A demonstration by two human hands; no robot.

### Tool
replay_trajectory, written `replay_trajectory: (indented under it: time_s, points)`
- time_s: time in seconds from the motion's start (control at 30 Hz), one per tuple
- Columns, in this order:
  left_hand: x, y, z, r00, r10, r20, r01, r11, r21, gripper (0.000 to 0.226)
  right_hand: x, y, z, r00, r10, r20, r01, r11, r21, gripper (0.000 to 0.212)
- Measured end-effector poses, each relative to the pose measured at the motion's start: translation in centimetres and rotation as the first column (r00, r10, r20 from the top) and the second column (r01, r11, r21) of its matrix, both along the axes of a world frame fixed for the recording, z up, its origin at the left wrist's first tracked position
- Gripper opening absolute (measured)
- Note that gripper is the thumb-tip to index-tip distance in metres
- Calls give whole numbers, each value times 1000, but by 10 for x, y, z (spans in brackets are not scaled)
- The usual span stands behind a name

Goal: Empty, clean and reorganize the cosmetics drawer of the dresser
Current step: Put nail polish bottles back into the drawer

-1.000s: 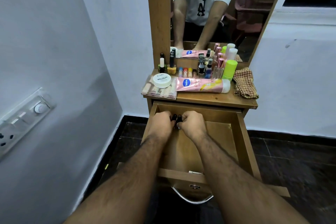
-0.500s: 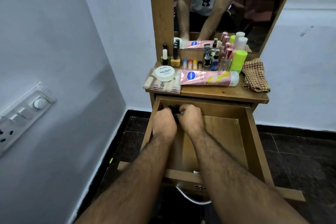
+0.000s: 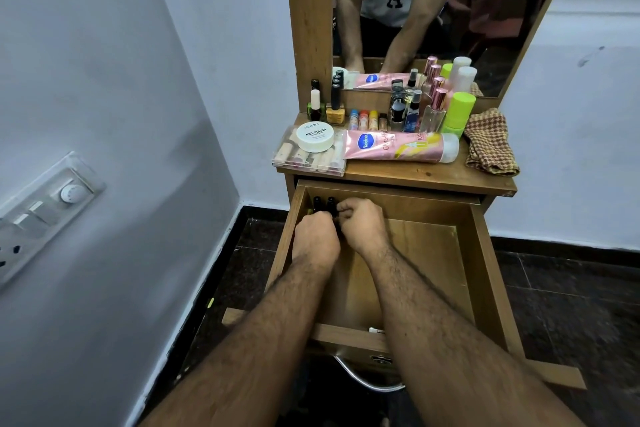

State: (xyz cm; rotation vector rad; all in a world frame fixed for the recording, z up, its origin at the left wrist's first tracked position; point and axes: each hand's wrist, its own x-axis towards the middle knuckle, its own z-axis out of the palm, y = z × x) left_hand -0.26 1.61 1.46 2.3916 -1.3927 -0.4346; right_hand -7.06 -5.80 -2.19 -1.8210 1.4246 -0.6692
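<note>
Both hands together at the drawer's (image 3: 446,253) back left corner: left hand (image 3: 316,235) curled, its hold hidden; right hand (image 3: 362,224) pinching at small dark bottles (image 3: 323,205) standing against the back wall. Shifted left within the last second, from mid-back wall toward the corner, bottles now lined up there. Judged as restocking under way, drawer floor otherwise bare wood. Most cosmetics waiting on the dresser top (image 3: 415,173): pink tube (image 3: 398,146) along the front, nail polish tub (image 3: 315,136) on a clear case (image 3: 308,159) at the left front corner, polishes and sprays by the mirror (image 3: 450,10), checked cloth (image 3: 490,144) at the right edge. Forearms crossing the drawer, covering much of its floor.
</note>
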Motion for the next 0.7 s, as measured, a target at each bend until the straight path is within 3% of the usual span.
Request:
replay_trajectory:
  time_s: [0.7]
  points:
    - [6, -2, -4, 1000, -6, 28, 5, 999, 43, 32, 5, -6, -17, 997, 7, 76, -8, 1000, 18, 19]
